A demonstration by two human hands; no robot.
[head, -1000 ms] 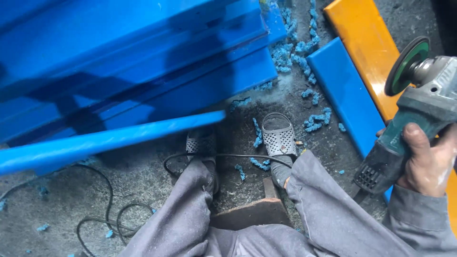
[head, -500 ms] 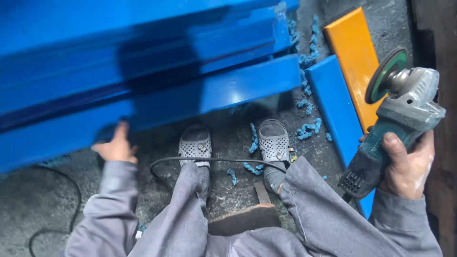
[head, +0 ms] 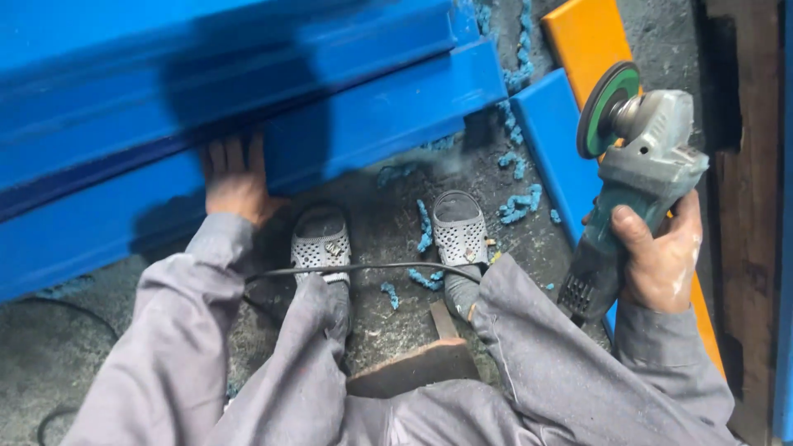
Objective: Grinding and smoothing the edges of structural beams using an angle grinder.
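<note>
Below, a grinder [head: 640,177] is gripped by the right hand [head: 661,260], fingers clenched round its grey-green body, with the disc [head: 607,107] tilted up and away from every surface. It is held in the air over a short blue bar [head: 553,149] and beside an orange bar [head: 591,37], both lying on the floor [head: 388,239] to the right. Free air is seen all round the disc's rim.

Flat against the lower edge of a long blue beam [head: 372,116] the left hand [head: 235,177] is pressed, fingers spread and closed on nothing. The beam is stacked with other blue sections [head: 206,49] that fill the upper left. Its right end is cut square and stops just short of the short blue bar, so that only a narrow gap is left between them.

Under the beam's edge two grey perforated sandals [head: 322,244] are planted on the floor, close to the beam. A black cable [head: 363,267] is stretched across the knees. Blue shavings [head: 516,202] are scattered between the feet and the bars. A dark wooden plank [head: 747,206] bounds the right side, so that little open floor remains.
</note>
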